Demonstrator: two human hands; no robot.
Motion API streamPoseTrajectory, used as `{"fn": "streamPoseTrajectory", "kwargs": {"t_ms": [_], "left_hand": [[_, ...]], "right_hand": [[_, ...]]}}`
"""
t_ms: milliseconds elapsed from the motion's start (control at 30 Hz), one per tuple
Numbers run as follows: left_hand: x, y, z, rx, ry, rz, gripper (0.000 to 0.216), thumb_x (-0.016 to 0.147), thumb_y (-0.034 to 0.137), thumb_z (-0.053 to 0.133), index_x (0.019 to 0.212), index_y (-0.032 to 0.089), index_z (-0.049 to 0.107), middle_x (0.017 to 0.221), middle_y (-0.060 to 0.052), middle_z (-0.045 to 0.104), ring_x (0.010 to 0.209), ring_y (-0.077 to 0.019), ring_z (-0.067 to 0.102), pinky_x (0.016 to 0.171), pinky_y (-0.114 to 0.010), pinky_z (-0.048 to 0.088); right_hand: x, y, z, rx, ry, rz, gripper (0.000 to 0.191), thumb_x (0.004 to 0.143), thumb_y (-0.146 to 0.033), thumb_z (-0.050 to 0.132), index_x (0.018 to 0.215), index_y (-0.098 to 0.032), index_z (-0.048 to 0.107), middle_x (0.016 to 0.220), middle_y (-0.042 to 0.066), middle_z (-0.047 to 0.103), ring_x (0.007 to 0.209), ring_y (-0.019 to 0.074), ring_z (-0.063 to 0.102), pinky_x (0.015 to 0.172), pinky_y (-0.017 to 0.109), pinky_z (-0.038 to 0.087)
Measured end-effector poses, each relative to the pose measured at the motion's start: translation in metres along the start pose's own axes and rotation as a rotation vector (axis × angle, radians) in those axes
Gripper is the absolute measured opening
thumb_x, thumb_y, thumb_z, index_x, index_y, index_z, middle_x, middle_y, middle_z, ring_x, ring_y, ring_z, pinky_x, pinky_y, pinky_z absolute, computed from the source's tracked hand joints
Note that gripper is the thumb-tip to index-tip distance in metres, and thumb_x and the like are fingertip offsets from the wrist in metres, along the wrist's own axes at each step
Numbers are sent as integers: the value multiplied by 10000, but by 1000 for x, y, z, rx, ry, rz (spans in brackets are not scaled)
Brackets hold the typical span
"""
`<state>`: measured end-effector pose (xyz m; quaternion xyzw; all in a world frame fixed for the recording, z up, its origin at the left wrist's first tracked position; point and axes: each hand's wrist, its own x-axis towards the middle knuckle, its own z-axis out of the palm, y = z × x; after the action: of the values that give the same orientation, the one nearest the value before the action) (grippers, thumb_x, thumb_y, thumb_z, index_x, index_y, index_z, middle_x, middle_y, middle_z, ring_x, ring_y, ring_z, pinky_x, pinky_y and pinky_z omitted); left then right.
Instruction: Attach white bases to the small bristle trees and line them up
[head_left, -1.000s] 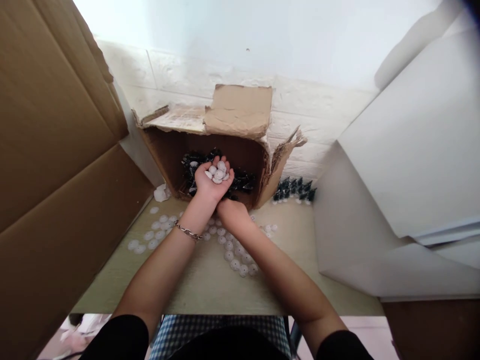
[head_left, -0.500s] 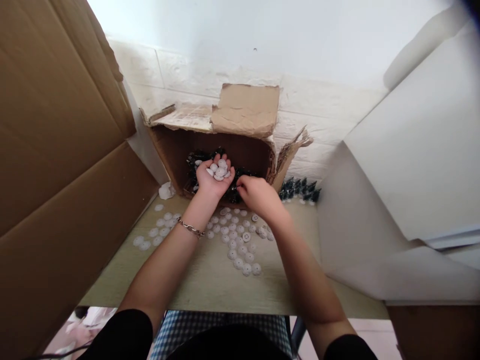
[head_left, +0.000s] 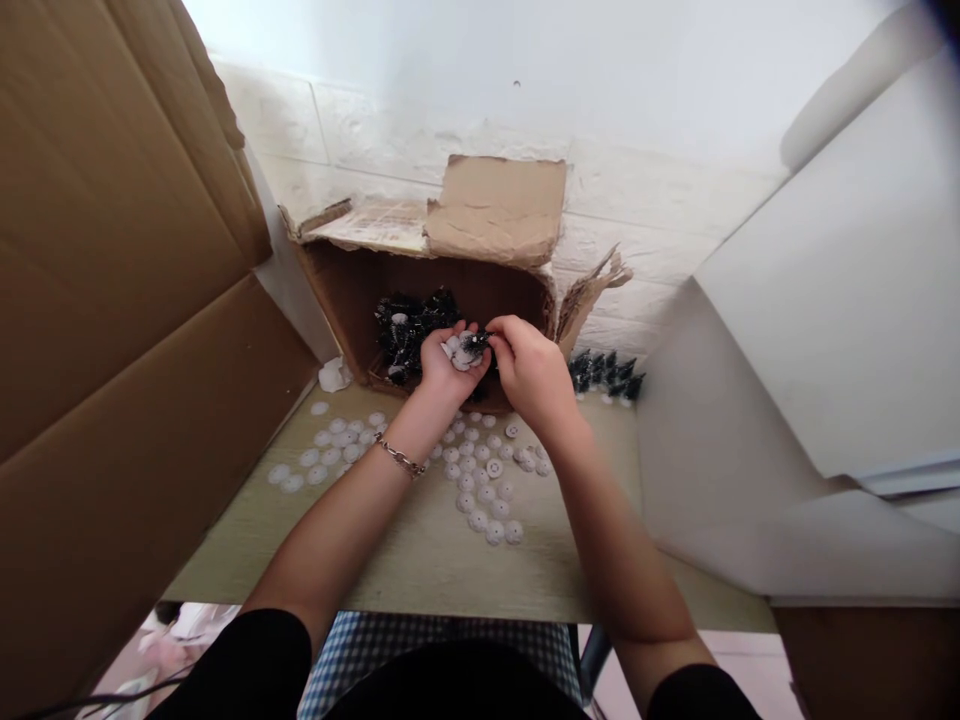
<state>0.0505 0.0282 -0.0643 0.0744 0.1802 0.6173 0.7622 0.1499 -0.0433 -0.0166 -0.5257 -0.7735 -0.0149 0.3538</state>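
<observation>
My left hand (head_left: 444,372) is cupped palm up in front of the torn cardboard box (head_left: 352,290), holding several small white round pieces (head_left: 454,350). My right hand (head_left: 529,374) sits just to its right, fingers pinched on a small black spiky piece (head_left: 474,345) held over the left palm. Inside the box lies a heap of black spiky pieces (head_left: 409,325). A metal bracelet (head_left: 399,458) circles my left wrist.
Many white round discs (head_left: 480,480) lie scattered on the pale tabletop (head_left: 420,560), with another cluster (head_left: 322,455) to the left. A row of small black pieces (head_left: 606,372) stands right of the box. A large cardboard wall (head_left: 112,300) rises at left, white panels (head_left: 825,330) at right.
My right hand came out from under the left arm, swung to the right, then moved in to the left palm with a black piece. The left hand shifted slightly right and lower.
</observation>
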Motion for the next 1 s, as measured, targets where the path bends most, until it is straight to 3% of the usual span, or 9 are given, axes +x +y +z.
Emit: {"fn": "streamPoseTrajectory", "kwargs": {"t_ms": [300,1000], "left_hand": [[1,-5,-1,1,8,-33,115,613,130,387,630,172,492,542,-4,569,507,-131,551,477,-241,416],[-3,-4,2,-8,21,-25,134,607,108,376,631,174,490,505,4,551,482,-122,542,448,-222,411]], "right_hand": [[2,10,4,-3,-26,19,199,809,-232,298,925,-217,460,924,27,545,855,154,506,729,266,363],[-1,5,0,-42,-70,18,212,809,-238,295,937,-212,462,918,41,544,843,168,509,714,275,368]]}}
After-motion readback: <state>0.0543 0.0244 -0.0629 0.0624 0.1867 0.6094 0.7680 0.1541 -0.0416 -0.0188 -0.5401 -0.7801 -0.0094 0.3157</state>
